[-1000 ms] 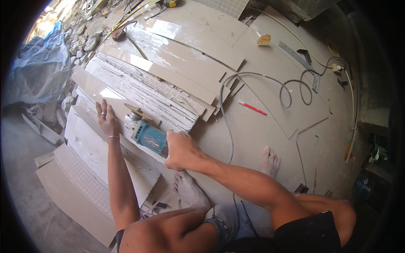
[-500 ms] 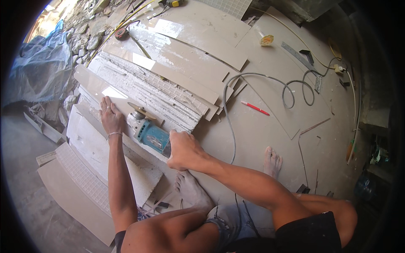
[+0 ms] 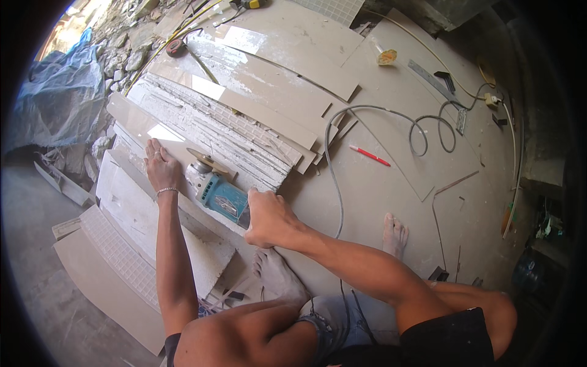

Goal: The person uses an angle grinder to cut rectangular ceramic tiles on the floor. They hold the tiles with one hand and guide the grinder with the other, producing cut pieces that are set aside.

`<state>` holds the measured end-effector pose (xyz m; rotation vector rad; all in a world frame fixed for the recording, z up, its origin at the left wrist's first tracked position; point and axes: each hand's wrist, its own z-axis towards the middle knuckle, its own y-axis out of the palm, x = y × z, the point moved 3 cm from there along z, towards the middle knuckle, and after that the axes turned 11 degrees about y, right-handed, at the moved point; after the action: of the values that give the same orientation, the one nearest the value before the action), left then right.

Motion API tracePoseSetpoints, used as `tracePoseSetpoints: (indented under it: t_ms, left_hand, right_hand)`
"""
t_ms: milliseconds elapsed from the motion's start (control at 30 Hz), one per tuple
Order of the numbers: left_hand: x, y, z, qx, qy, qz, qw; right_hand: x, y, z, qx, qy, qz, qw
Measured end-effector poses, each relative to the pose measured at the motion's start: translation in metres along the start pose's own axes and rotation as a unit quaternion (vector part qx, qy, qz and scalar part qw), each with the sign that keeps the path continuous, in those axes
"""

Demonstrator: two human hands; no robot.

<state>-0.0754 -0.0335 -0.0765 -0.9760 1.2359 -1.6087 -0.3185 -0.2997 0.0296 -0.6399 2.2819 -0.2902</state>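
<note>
My right hand (image 3: 269,217) is wrapped round the rear body of a teal angle grinder (image 3: 225,199). The grinder's thin disc (image 3: 206,160) stands on edge over a narrow beige tile strip (image 3: 136,121). Whether the disc touches the tile I cannot tell. My left hand (image 3: 162,166) lies flat on the same strip, left of the grinder head, fingers stretched out and holding nothing. Under the strip is a dusty white foam block (image 3: 199,241). Just beyond lies a stack of dust-covered tile strips (image 3: 214,125).
A grey cord (image 3: 330,162) loops across the floor on the right, near a red pen (image 3: 370,155) and a metal square (image 3: 434,82). Tape measures (image 3: 177,48) lie at the far left by rubble (image 3: 125,58). Cut tiles (image 3: 104,287) lean at left; my bare foot (image 3: 278,275) is close to the foam.
The grinder and my right hand have shifted very slightly to the right. My left hand stays pressed on the tile strip.
</note>
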Motion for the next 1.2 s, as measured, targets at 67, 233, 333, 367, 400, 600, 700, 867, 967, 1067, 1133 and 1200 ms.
tracePoseSetpoints:
  t_ms: [67,233,333,367,400,600,700,867,967,1067,1133,1200]
  left_hand:
    - [0.001,0.000,0.001,0.010,0.011,-0.001,1.000]
    - [0.002,-0.002,0.002,0.027,0.014,-0.014,0.999]
    - [0.003,-0.003,0.001,0.027,0.008,-0.015,1.000]
    - [0.003,-0.003,0.002,0.028,0.008,-0.012,1.000]
    - [0.003,-0.004,0.001,0.023,0.003,-0.005,1.000]
    - [0.003,-0.004,0.002,0.015,-0.004,-0.010,1.000]
    - [0.003,-0.003,0.003,0.012,-0.003,-0.007,1.000]
    - [0.004,-0.004,0.003,0.016,0.003,-0.006,1.000]
    - [0.005,-0.006,0.003,0.007,-0.004,-0.007,1.000]
    - [0.007,-0.008,0.002,0.006,-0.009,-0.007,1.000]
    - [0.007,-0.009,0.002,0.011,-0.009,-0.009,1.000]
    - [0.009,-0.008,0.001,0.013,-0.013,-0.016,1.000]
  right_hand:
    - [0.001,0.000,-0.001,0.003,-0.003,-0.001,1.000]
    - [0.004,-0.001,-0.004,-0.005,0.001,-0.001,1.000]
    - [0.005,-0.002,-0.006,-0.007,0.004,-0.003,1.000]
    - [0.005,-0.002,-0.006,-0.007,0.006,-0.004,1.000]
    - [0.006,-0.001,-0.006,-0.008,0.003,-0.004,1.000]
    - [0.012,0.001,-0.008,0.002,-0.019,0.006,1.000]
    - [0.015,0.003,-0.009,0.008,-0.020,0.005,1.000]
    - [0.018,0.004,-0.012,0.012,-0.013,0.009,1.000]
    - [0.020,0.003,-0.014,0.017,-0.017,0.011,1.000]
    - [0.022,0.003,-0.015,0.011,-0.015,0.007,1.000]
    - [0.022,0.003,-0.016,0.010,-0.016,0.008,1.000]
    - [0.024,0.002,-0.017,0.009,-0.012,0.008,1.000]
